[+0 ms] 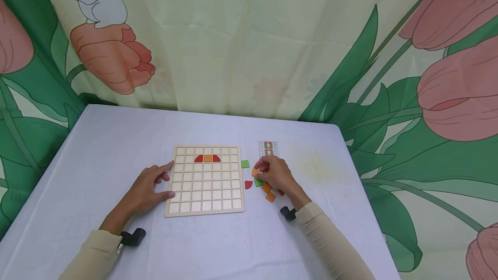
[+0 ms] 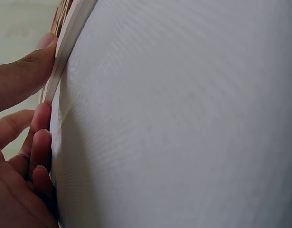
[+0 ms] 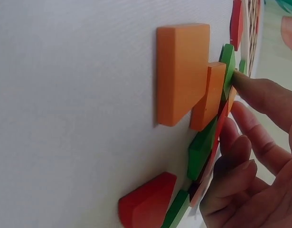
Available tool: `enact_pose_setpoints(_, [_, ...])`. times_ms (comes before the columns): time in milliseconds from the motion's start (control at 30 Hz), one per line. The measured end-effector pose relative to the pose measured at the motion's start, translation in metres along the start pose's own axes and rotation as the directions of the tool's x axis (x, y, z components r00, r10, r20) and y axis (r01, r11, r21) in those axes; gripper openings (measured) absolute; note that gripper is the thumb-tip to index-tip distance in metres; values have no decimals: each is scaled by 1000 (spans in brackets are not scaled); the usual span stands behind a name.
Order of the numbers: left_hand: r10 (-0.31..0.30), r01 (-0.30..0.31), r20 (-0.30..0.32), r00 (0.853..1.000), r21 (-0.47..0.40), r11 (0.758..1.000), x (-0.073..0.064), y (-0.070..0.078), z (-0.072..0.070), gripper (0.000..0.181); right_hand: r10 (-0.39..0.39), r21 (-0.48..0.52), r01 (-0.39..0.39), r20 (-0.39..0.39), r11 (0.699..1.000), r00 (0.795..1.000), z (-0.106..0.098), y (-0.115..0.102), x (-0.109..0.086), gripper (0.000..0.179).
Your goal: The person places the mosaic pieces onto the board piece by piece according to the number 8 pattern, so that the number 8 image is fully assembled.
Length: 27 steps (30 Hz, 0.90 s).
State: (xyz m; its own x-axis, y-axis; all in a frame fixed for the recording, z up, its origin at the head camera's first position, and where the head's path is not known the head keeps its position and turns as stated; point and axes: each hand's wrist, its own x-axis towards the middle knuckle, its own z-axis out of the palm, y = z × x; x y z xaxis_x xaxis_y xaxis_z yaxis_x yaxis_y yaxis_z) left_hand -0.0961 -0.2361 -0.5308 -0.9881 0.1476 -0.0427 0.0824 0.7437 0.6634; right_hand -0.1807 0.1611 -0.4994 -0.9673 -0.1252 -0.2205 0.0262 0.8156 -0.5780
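Note:
A wooden grid board lies on the table with a row of two red quarter-circle pieces around one orange square near its top. My left hand rests at its left edge, thumb and index finger spread apart along the frame. To the right of the board, my right hand is over a loose group of pieces. Its thumb and index fingertip pinch an orange square block at the group's left side. A green piece lies just below the thumb.
Several more pieces lie around the right hand: orange squares, a red quarter circle and a green square beside the board. A printed pattern card lies behind the hand, partly covered. A patterned curtain hangs behind the white-covered table.

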Motion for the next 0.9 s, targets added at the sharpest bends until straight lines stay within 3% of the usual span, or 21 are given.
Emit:
enact_pose_setpoints(400, [-17, 17, 6, 1000, 2, 1000, 1, -1, 2, 99, 6, 66, -7, 11, 998, 1000, 8, -11, 10, 26])
enact_pose_setpoints(900, [-18, 18, 9, 1000, -4, 1000, 0, 0, 1, 97, -39, 32, 40, -21, 999, 999, 20, -24, 28, 27])
